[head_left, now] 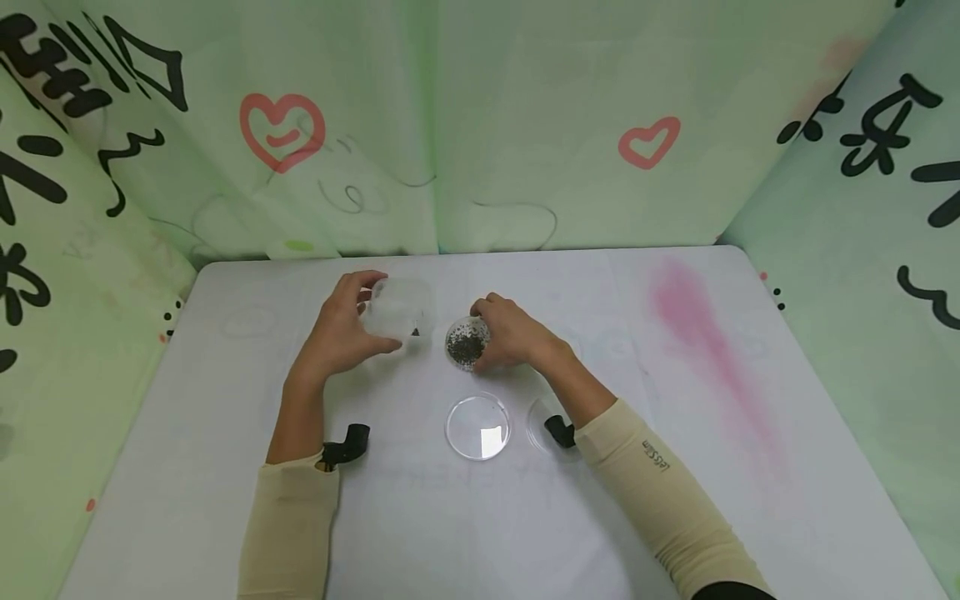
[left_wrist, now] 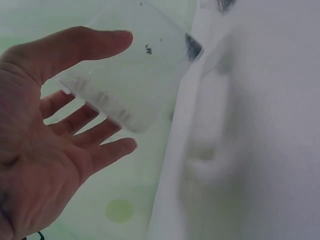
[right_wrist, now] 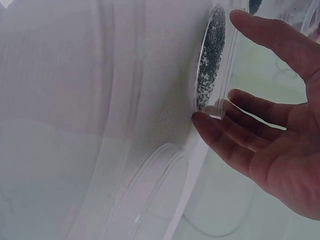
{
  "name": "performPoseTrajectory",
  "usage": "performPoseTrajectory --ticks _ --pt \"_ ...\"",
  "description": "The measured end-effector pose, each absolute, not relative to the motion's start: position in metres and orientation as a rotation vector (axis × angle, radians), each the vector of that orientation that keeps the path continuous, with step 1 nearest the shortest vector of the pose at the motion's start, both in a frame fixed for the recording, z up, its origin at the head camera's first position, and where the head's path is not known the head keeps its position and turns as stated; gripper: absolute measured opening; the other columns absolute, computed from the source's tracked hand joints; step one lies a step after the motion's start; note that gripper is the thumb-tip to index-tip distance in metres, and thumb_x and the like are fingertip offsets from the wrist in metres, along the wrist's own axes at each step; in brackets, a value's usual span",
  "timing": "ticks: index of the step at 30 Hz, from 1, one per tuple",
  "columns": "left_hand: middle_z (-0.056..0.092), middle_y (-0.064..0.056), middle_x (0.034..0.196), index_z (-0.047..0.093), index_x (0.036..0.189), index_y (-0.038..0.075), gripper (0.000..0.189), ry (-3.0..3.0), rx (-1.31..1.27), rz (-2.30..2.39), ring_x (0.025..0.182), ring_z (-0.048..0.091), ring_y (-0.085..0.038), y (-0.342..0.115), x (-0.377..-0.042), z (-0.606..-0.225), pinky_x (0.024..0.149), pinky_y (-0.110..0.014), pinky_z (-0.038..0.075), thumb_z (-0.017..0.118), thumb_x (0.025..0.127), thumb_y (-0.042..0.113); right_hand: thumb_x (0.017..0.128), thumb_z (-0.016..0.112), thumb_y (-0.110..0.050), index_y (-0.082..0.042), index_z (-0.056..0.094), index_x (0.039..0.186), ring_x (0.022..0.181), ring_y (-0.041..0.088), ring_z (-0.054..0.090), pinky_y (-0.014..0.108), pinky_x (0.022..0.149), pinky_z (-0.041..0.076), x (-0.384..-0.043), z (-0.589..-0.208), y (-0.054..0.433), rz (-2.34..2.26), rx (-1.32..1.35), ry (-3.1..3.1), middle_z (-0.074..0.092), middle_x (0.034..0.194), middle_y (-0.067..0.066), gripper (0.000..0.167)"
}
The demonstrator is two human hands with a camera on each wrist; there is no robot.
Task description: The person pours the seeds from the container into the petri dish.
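My left hand [head_left: 341,333] grips a clear, frosty-looking plastic box [head_left: 396,307] between thumb and fingers, above the far part of the table. A small cluster of dark grains [left_wrist: 193,47] sits in one corner of that box in the left wrist view, where the box looks tilted. Just right of it, my right hand [head_left: 513,335] holds a round clear petri dish [head_left: 465,343] by its side. Black granules [right_wrist: 212,57] are spread over the dish's bottom. Thumb and fingertips meet its rim in the right wrist view.
A clear round dish or lid [head_left: 477,428] lies in front of the hands. Another clear round piece [head_left: 538,423] is partly hidden under the right wrist and its black strap piece [head_left: 559,432]. Green curtains [head_left: 525,125] surround the white table [head_left: 420,533], which has a pink stain.
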State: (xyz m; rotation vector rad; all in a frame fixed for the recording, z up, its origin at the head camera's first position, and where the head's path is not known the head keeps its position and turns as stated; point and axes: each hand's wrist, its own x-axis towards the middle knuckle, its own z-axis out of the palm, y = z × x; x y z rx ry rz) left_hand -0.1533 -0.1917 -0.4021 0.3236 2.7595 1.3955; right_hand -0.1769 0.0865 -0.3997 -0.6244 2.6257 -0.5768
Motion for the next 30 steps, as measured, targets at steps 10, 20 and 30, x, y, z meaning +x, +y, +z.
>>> performPoseTrajectory --ticks 10,20,30 --pt "0.035 -0.012 0.162 0.032 0.156 0.011 0.100 2.575 0.219 1.301 0.149 0.043 -0.042 -0.205 -0.155 -0.408 0.115 -0.055 0.043 0.091 0.075 0.011 0.072 0.095 -0.023 0.001 0.053 0.143 0.131 0.035 0.055 0.046 0.112 0.048 -0.177 -0.400 0.086 -0.573 -0.623 2.628 0.056 0.137 0.018 0.086" --pt "0.036 -0.017 0.162 0.028 0.155 0.006 0.098 2.565 0.228 1.252 0.146 0.043 -0.045 -0.212 -0.156 -0.414 0.115 -0.057 0.041 0.089 0.079 0.013 0.073 0.094 -0.023 0.001 0.053 0.144 0.130 0.036 0.055 0.046 0.111 0.049 -0.177 -0.400 0.087 -0.574 -0.624 2.627 0.056 0.138 0.018 0.086" --pt "0.038 -0.017 0.159 0.027 0.156 0.007 0.097 2.569 0.258 1.253 0.139 0.047 -0.044 -0.216 -0.156 -0.418 0.113 -0.057 0.041 0.087 0.079 0.011 0.072 0.094 -0.022 -0.001 0.052 0.145 0.131 0.036 0.055 0.047 0.112 0.048 -0.177 -0.401 0.087 -0.573 -0.630 2.627 0.055 0.138 0.018 0.087"
